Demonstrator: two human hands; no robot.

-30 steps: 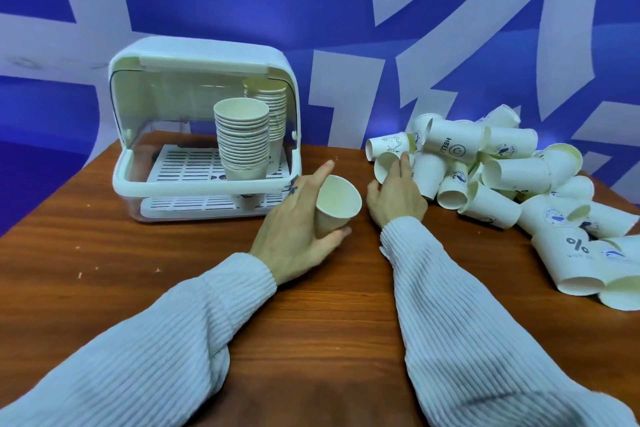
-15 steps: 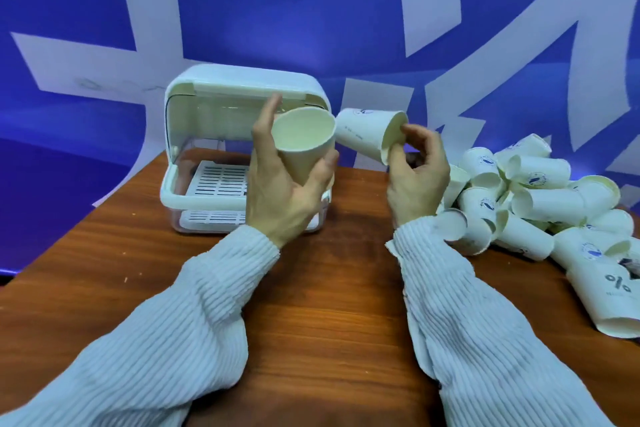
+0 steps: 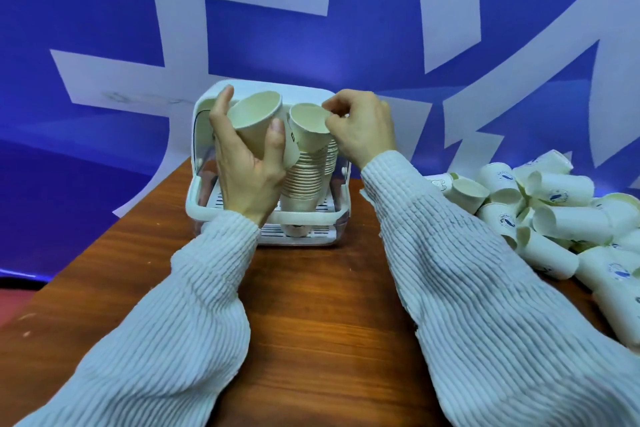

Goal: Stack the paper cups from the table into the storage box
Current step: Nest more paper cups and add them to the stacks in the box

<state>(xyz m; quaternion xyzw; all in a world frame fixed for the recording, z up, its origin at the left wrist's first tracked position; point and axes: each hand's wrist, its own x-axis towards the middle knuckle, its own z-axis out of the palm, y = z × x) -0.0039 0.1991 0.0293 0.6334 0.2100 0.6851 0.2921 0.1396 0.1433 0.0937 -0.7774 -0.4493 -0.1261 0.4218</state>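
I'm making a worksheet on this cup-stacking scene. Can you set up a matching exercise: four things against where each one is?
Things:
1. cup in left hand
2. cup in right hand
3. cup stack
4. loose cups

Places:
A. lying in a heap on the table
B. standing inside the storage box
C. being set on top of the stack
D. held tilted, left of the stack

Pairs: 1-D, 2-C, 3-B, 4-A

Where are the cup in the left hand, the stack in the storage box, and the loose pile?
cup in the left hand [image 3: 254, 111]: head view, on its inner wall.
stack in the storage box [image 3: 304, 180]: head view, on the ribbed rims.
loose pile [image 3: 568, 222]: head view, side of a lying cup.
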